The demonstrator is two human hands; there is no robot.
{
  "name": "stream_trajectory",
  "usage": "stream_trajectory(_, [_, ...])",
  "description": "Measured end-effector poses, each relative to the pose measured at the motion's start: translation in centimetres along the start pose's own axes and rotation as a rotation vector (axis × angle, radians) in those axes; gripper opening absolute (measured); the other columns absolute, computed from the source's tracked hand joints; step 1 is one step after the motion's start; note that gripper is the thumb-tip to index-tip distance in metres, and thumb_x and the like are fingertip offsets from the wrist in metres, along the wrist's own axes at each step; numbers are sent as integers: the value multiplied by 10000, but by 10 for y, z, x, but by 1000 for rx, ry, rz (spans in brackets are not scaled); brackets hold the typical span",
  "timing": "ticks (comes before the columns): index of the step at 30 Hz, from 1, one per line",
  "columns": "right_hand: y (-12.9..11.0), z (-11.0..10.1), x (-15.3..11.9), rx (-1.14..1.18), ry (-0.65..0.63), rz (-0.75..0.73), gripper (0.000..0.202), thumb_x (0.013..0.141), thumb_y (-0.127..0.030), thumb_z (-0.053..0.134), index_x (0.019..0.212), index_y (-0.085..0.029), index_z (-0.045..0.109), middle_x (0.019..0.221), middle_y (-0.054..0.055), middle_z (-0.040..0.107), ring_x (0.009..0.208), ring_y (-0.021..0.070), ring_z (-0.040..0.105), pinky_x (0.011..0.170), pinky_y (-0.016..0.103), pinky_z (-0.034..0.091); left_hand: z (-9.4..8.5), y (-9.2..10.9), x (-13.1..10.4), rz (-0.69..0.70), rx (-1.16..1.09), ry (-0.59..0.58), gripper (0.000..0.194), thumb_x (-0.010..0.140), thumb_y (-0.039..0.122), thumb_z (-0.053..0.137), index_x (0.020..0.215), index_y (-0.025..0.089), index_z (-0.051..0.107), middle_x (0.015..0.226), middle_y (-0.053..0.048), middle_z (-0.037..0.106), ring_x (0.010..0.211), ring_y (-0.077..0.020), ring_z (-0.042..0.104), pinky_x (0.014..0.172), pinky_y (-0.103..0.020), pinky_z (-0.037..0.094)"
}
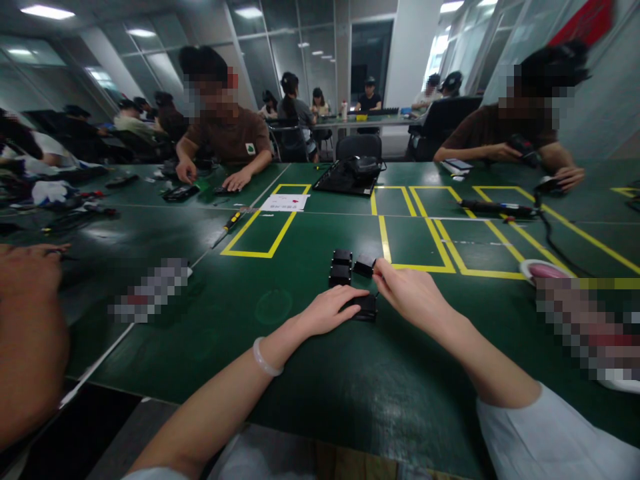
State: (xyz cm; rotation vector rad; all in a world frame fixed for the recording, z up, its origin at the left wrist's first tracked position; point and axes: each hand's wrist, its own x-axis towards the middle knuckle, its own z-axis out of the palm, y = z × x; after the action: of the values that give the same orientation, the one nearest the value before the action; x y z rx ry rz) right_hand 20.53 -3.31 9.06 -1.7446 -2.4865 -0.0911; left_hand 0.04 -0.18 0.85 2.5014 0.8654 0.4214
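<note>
A flat black block (369, 308) lies on the green table in front of me. My left hand (327, 310) grips its left side, fingers along the far edge and thumb on the near part. Above the block's right corner, my right hand (413, 290) is closed in a pinch; what its fingertips hold is hidden or too small to make out. Just left of those fingertips sits a tilted black block (365, 264), and I cannot tell whether they touch it. Two more small black blocks, a far one (343, 256) and a near one (340, 274), stand beyond my left hand.
Yellow tape outlines (417, 268) mark the green table (210, 353). A screwdriver (227, 229) and a paper sheet (284, 203) lie ahead left. Far off is a black mat (347, 177). Co-workers sit opposite; someone's arm (30, 340) reaches in at left. A white-rimmed tray (543, 267) is right.
</note>
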Motion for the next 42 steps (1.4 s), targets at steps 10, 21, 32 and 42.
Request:
stream_trajectory(10, [-3, 0, 0, 61, 41, -4, 219, 985, -340, 314, 1013, -186, 468, 808, 33, 687, 683, 191, 651, 486, 259, 217, 0, 0, 0, 4, -5, 1, 380, 1000, 363, 365, 1358, 258, 438, 1293, -39, 560, 1141, -209, 528, 1004, -354, 408])
stream_trajectory(21, [-2, 1, 2, 84, -3, 11, 182, 973, -267, 317, 1058, -168, 443, 807, 47, 677, 669, 188, 639, 490, 254, 240, 0, 1, -1, -3, 1, 4, 380, 998, 373, 373, 1353, 260, 448, 1297, -36, 560, 1159, -208, 523, 1016, -347, 404])
stream_trajectory(32, [-4, 1, 3, 13, -8, 39, 252, 991, -360, 289, 1049, -182, 458, 746, 43, 673, 643, 189, 634, 478, 258, 201, 0, 0, 0, -1, 8, 0, 380, 1000, 370, 371, 1354, 256, 445, 1281, -39, 567, 1131, -206, 534, 997, -345, 416])
stream_trajectory(42, [-3, -1, 0, 61, 10, 18, 184, 966, -244, 290, 1025, -170, 448, 789, 42, 666, 627, 166, 619, 479, 258, 213, 0, 0, -1, 4, 5, 9, 381, 998, 369, 374, 1357, 261, 443, 1294, -36, 560, 1138, -204, 531, 1002, -348, 413])
